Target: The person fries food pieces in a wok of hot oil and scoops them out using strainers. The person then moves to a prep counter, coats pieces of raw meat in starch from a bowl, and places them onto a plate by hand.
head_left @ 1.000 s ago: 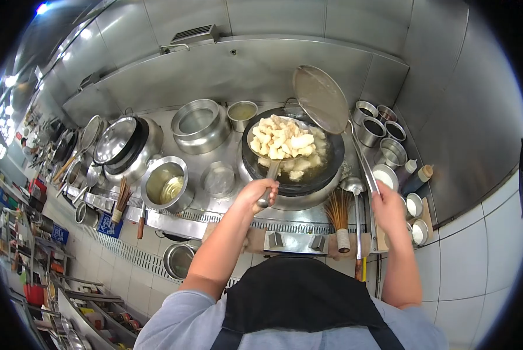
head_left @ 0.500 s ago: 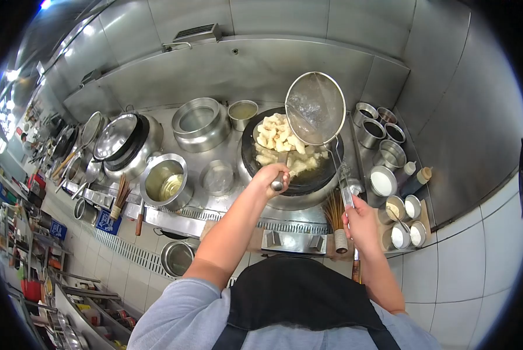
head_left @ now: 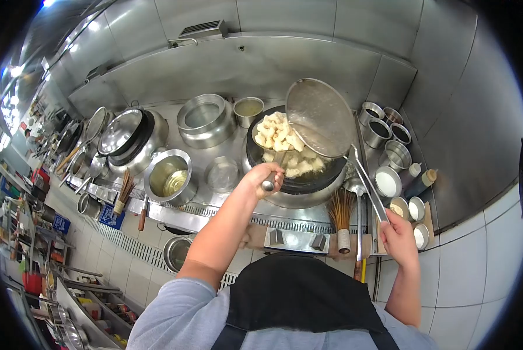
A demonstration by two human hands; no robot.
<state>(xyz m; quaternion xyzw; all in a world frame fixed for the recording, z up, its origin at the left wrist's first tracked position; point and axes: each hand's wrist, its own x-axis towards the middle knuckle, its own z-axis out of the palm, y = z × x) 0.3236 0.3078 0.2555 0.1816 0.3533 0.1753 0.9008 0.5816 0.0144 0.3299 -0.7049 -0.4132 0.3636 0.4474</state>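
Observation:
My left hand (head_left: 260,181) is closed around the handle of a metal scoop (head_left: 279,157), held over the wok (head_left: 312,185). Pale, lumpy food pieces (head_left: 277,133) are heaped in it and hide most of its bowl, so I cannot tell whether it is perforated. More pale pieces (head_left: 299,165) lie in the wok in bubbling liquid. My right hand (head_left: 399,238) grips the long metal handle of a large round mesh strainer (head_left: 318,114). The strainer's mesh is tilted, above the wok and just right of the heaped pieces. It hides the wok's far right side.
Left of the wok are a deep pot (head_left: 170,178), a wide-rimmed pot (head_left: 206,122) and a small pot (head_left: 248,109). Seasoning containers (head_left: 387,182) and squeeze bottles (head_left: 420,182) stand on the right. A bamboo brush (head_left: 341,214) and a ladle (head_left: 354,186) are at the front.
My right hand has moved right and slightly down. The strainer's mesh has swung to a steeper slant. My left hand has shifted slightly left, still gripping the scoop.

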